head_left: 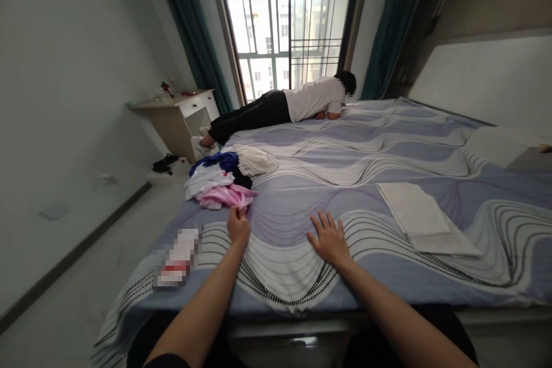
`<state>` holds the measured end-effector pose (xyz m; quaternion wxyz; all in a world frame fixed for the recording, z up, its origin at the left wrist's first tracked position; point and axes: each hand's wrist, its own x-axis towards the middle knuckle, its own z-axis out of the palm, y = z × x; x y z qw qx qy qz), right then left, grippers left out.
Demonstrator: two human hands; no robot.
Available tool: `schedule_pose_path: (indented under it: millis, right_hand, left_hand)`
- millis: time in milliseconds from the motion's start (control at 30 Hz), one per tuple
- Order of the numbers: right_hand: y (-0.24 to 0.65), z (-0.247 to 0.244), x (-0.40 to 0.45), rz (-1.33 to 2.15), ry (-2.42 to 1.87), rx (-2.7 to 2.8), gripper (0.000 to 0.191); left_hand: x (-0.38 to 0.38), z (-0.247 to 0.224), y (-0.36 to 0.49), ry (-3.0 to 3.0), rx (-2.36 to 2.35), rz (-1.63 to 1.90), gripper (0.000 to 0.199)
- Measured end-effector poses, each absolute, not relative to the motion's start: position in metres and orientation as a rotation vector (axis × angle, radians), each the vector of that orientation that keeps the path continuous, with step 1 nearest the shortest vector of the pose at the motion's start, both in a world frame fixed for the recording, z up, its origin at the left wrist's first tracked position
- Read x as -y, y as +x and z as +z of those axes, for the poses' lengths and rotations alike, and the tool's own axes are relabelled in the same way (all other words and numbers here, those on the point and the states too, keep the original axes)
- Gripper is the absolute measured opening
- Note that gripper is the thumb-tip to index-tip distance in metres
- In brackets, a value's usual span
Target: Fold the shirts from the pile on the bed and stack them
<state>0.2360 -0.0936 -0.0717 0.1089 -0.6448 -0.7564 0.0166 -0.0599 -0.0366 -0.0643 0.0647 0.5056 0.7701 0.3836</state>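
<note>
At the near edge of a clothes pile, my left hand (238, 226) pinches a pink garment (224, 195) between its fingers. The garment still lies among the heap, beside a white garment (209, 179), a blue one (222, 159) and a cream one (254, 160); something black shows between them. My right hand (329, 237) rests palm down on the patterned bedsheet (293, 276), fingers spread, holding nothing. To its right lies a flat, folded off-white cloth (418, 213).
Across the bed's far side lies a person (310, 98) in a white top. A blurred white-and-red item (177, 259) is at the near left. A small desk (172, 100) stands by the wall, with dark shoes (166, 163) near it. A pale flat object (500, 144) sits at right.
</note>
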Motion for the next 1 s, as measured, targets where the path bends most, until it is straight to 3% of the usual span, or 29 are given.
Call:
schedule_pose_path:
  millis: [200,367,500,633,767,1000]
  right_hand:
    - [0.238,-0.078,0.095,0.006,-1.797,2.215,0.059]
    - [0.238,-0.077,0.100,0.101,-1.409,2.298,0.070]
    - [0.236,-0.072,0.102,0.234,-1.181,2.366,0.051]
    - [0.244,-0.075,0.098,0.328,-1.298,2.134,0.035]
    - [0.271,-0.084,0.093,0.344,-1.513,1.707,0.034]
    - [0.376,-0.100,0.104,0.050,-2.099,0.950,0.038]
  left_hand:
    - [0.101,-0.066,0.004,2.006,-1.839,1.070,0.025]
    - [0.131,-0.049,0.040,2.512,-1.204,0.678,0.019]
    - [0.136,-0.050,0.054,2.490,-0.965,0.809,0.026]
    - [0.130,-0.058,0.034,2.339,-1.564,1.061,0.037]
    - [0.117,-0.060,-0.019,1.969,-2.415,0.905,0.050]
    - [0.103,-0.062,-0.074,1.803,-2.576,0.606,0.053]
